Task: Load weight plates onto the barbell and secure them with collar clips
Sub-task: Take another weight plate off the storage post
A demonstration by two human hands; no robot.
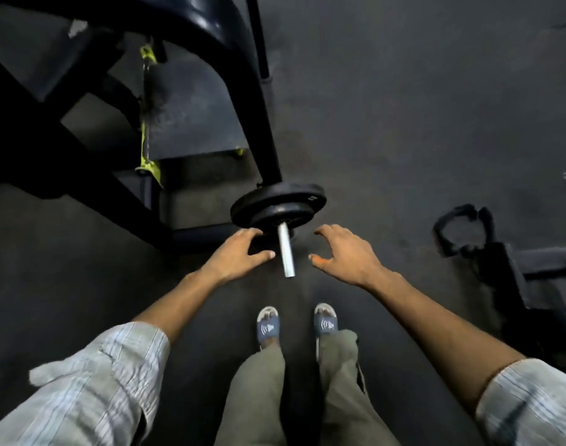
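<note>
A black weight plate (276, 202) sits on the barbell's silver sleeve (285, 251), which points toward me with its bare end sticking out. The dark bar (264, 101) runs away from the plate to the top of the view. My left hand (238, 254) hovers just left of the sleeve, fingers spread, fingertips near the plate's lower rim. My right hand (344, 252) is to the right of the sleeve, fingers apart and curled, holding nothing. No collar clip shows on the sleeve.
A black machine frame (91, 175) with yellow-green fittings fills the left. Dark straps and other gear (465, 230) lie on the floor at the right. My sandalled feet (296, 325) stand on the dark rubber floor below the sleeve.
</note>
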